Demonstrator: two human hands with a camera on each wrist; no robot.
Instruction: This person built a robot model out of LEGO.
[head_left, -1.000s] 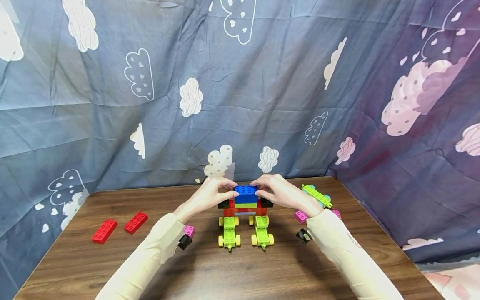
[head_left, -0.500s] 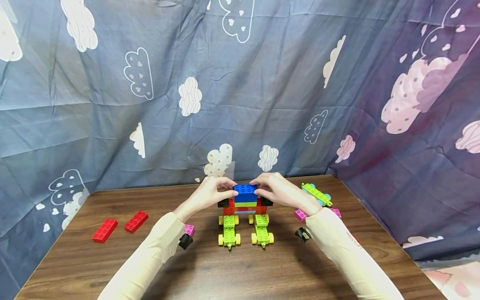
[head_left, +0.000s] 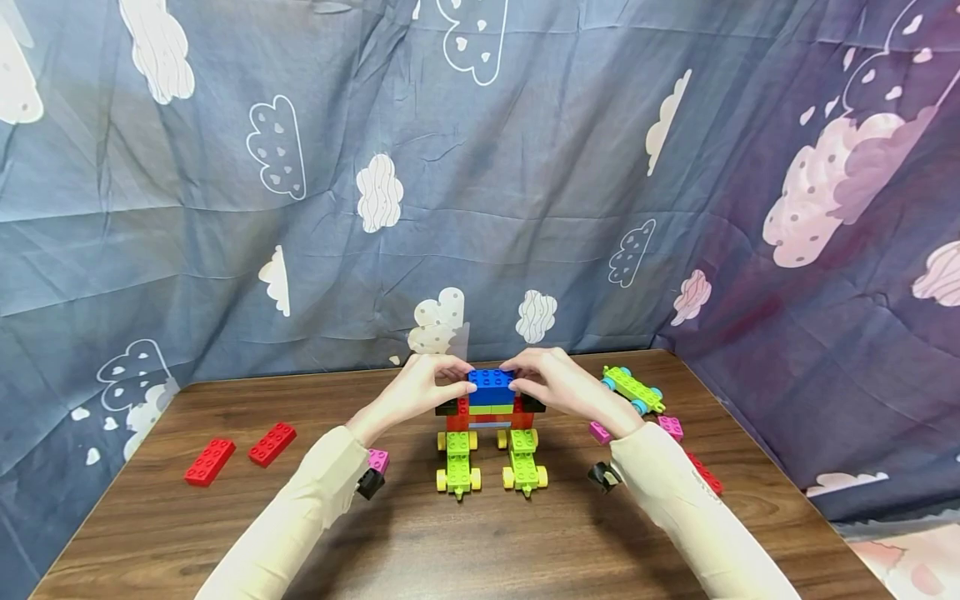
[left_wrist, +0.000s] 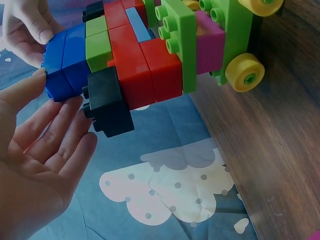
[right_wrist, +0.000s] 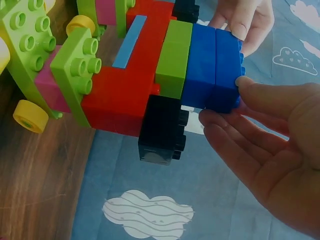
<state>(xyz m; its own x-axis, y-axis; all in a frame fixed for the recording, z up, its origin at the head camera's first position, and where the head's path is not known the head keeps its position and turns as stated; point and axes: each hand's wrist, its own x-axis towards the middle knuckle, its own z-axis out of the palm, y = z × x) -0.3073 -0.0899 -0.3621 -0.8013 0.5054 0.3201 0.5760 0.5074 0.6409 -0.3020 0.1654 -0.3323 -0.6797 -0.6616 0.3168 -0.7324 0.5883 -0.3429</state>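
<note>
Two stacked blue bricks (head_left: 491,385) top a brick build at the table's far middle. My left hand (head_left: 423,387) pinches them at the left end, thumb (left_wrist: 25,90) on the near side. At the right end, my right hand (head_left: 558,387) holds them likewise between thumb and fingers. Beneath lie lime bricks (right_wrist: 175,57), then red bricks (left_wrist: 132,70) with a light blue strip (right_wrist: 130,42). A black brick (left_wrist: 110,100) juts out on each side. The build stands on two lime wheeled bases (head_left: 459,471) with yellow wheels; magenta bricks (left_wrist: 209,42) sit between lime layers.
Two red bricks (head_left: 210,462) lie at the left. A magenta brick (head_left: 378,460) and a black piece (head_left: 371,483) are by the left sleeve. At the right are a black piece (head_left: 603,477), magenta bricks (head_left: 671,427), a red brick (head_left: 705,473) and a lime wheeled base (head_left: 633,389).
Both hands keep their hold on the blue bricks, nearly still. The right forearm has shifted slightly, so more of the red brick and the wheeled base at the right shows.
</note>
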